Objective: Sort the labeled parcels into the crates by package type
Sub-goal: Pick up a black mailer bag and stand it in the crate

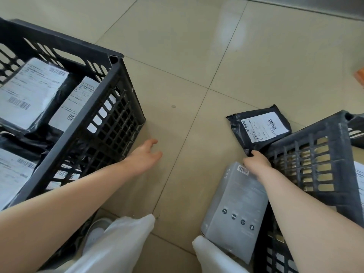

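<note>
A black poly mailer (256, 133) with a white shipping label lies on the floor against the right black crate (313, 160). My right hand (256, 163) pinches its near corner. A grey box (236, 205) with a barcode leans on the floor beside that crate, under my right forearm. The left black crate (102, 99) holds several black mailers with white labels (29, 93). My left hand (145, 156) hovers over the floor by the left crate's near corner, fingers relaxed and holding nothing.
Beige floor tiles (177, 66) stretch between the two crates. My white trouser legs (118, 243) and a shoe sit at the bottom. An orange object (359, 75) shows at the right edge. A grey wall base runs along the top right.
</note>
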Demonstrator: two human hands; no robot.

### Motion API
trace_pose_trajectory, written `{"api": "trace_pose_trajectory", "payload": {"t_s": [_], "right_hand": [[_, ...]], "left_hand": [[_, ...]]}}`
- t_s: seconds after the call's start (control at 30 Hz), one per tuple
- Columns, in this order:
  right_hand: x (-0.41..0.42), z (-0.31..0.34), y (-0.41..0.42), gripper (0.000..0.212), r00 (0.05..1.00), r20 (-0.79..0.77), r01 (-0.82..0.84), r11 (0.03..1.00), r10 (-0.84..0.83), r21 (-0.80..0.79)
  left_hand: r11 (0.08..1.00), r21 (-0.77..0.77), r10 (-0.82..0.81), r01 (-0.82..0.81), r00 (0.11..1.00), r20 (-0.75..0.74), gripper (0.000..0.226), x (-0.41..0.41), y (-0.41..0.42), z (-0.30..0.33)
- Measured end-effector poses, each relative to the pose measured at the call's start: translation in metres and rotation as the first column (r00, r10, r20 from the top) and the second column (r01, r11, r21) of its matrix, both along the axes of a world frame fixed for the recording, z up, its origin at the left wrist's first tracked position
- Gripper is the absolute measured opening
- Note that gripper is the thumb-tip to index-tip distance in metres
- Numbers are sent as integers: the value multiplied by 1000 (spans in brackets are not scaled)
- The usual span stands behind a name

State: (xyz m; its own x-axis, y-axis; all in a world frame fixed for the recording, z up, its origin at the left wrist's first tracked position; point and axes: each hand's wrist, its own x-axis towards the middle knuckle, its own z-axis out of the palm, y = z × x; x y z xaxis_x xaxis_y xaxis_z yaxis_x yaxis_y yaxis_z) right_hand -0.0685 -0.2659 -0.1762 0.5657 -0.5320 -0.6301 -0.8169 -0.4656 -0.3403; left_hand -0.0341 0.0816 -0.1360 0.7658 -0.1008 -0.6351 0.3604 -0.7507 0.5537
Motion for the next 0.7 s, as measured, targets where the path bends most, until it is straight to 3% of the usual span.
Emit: {"api": "trace_pose_trajectory", "payload": {"t_s": [0.07,0.13,0.17,0.27,0.37,0.5,0.57,0.7], "right_hand": [[4,2,1,52,985,101,139,989,-144,55],[8,2,3,17,956,171,222,968,-240,118],[11,4,5,10,929,215,272,951,-300,150],[17,14,9,37,767,337,512,838,-545,189],[27,17,3,45,593,284,668,658,-753,349],[27,14,3,10,633,9,628,521,-774,578],[25,17,8,15,630,-6,634,510,-777,581],[29,25,9,35,572,119,652,538,-811,534]], "left_hand": [[1000,-11,-9,9,1000,-5,56,-1,1,-1],[1000,-14,-18,18,1000,-11,56,-2,1,-2],[1000,-13,-21,21,1000,-15,56,-2,2,-2],[1000,-18,-21,20,1000,-17,54,-3,2,-2],[999,-32,-28,27,999,-21,52,-4,1,-2],[998,-45,-52,50,998,-36,49,-6,-1,0],[998,-38,-59,57,998,-38,49,-6,-1,1],[997,-40,-72,70,996,-47,49,-8,-2,2]]}}
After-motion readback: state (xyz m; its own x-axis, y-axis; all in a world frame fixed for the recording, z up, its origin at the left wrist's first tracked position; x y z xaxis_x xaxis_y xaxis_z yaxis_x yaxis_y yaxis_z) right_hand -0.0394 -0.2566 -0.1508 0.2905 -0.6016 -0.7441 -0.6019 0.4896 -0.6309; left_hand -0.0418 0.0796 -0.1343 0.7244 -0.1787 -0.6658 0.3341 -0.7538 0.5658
